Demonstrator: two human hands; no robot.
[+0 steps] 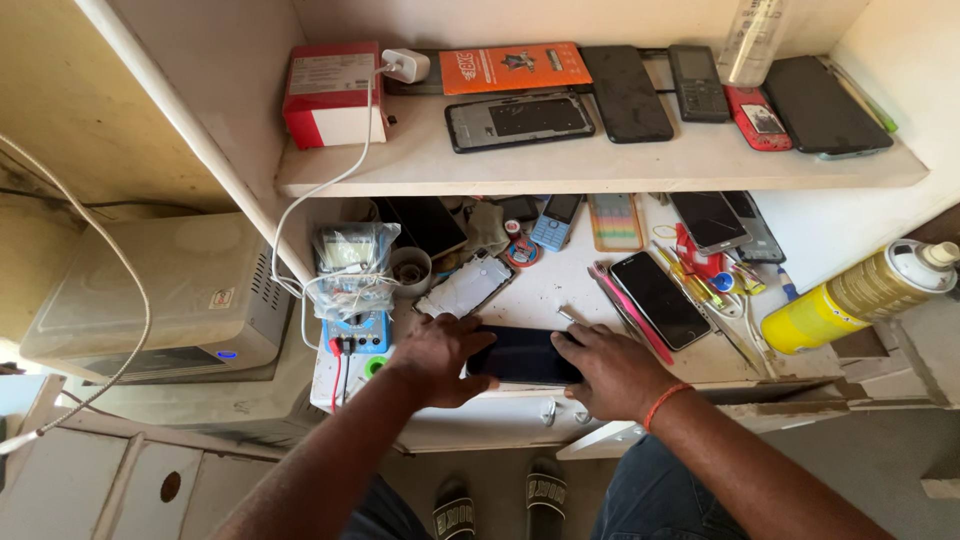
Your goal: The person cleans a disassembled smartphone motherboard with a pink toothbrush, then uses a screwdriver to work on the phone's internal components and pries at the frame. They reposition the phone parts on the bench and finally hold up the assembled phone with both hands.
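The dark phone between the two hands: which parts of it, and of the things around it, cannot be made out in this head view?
- Dark phone: both ends are covered by the left hand and the right hand.
- Multimeter: its upper part is hidden by a clear plastic bag.
- Things at the back of the lower surface, head view: partly hidden by the upper shelf.
- Clear bottle: its top is cut off by the upper edge.
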